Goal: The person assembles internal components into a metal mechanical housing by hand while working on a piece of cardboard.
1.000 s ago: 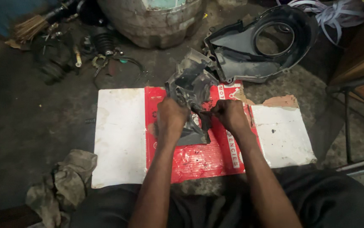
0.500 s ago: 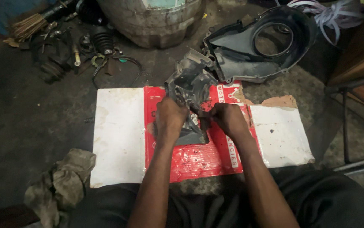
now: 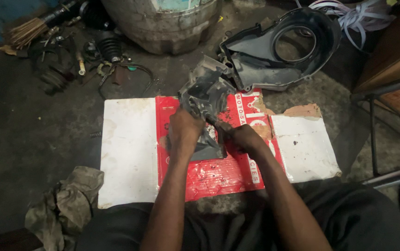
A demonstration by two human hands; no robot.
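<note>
Flattened cardboard (image 3: 130, 153) protects the floor; left hand (image 3: 184, 132) clamps the grimy engine part (image 3: 204, 95) steady, right hand (image 3: 244, 138) fist-closed on maybe a tool.

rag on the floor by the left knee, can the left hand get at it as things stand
Probably yes: the rag lies uncovered beside the cardboard sheet, but the left hand is gripping the grey engine part and would have to let go.

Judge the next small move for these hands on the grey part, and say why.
Probably keep the left hand pressing the grey metal part onto the red and white cardboard while the right hand works its thin tool into it; the tool's tip already meets the part.
</note>
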